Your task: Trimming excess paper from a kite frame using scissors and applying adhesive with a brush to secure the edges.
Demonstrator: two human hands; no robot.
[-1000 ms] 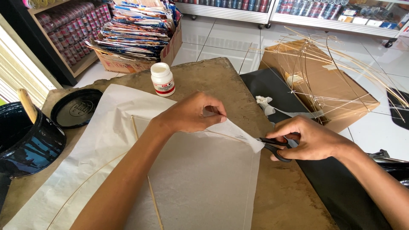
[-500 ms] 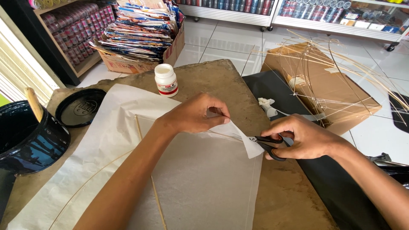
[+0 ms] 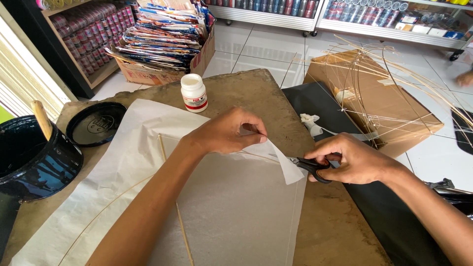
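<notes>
A large sheet of thin white paper (image 3: 231,207) lies on a brown board (image 3: 246,93), with thin bamboo sticks (image 3: 172,197) laid on it. My left hand (image 3: 227,132) pinches the paper's upper right corner and lifts it a little. My right hand (image 3: 352,160) holds black-handled scissors (image 3: 305,164), whose blades meet the paper's raised right edge just below the left hand's fingers.
A white glue bottle (image 3: 193,92) stands at the board's far side. A black pot with a wooden stick (image 3: 34,152) and its round black lid (image 3: 96,123) sit at the left. A cardboard box under thin stick frames (image 3: 379,93) is at the right. A box of stacked magazines (image 3: 162,39) stands behind.
The scissors have moved left along the paper's edge toward my left hand. The pinched corner of the paper now stands up more.
</notes>
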